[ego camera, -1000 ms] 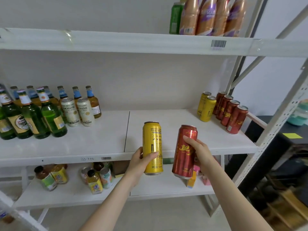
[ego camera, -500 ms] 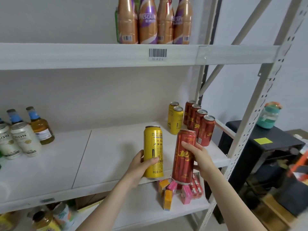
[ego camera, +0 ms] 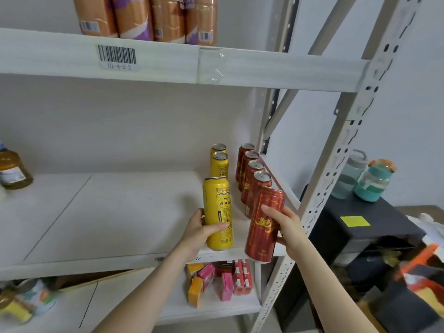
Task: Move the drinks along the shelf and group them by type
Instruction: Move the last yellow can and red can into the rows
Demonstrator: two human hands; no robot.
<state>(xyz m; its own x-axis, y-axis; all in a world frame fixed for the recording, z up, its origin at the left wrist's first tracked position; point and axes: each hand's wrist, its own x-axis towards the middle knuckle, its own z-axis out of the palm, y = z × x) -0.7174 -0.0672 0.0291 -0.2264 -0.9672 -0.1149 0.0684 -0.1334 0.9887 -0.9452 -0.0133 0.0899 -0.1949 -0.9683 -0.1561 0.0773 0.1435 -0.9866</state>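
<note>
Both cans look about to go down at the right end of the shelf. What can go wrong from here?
1. The red can in the right grip is tilted, with its base below the shelf lip. It may catch the lip or knock the front of the red row and topple the line.
2. The yellow can in the left grip hangs at the shelf's front edge. Set down there, it could tip off.

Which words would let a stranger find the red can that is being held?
Go to the right end of the middle shelf, where four red cans stand in a row. In front of them the right hand grips a fifth red can; it alone is tilted and lifted.
</note>
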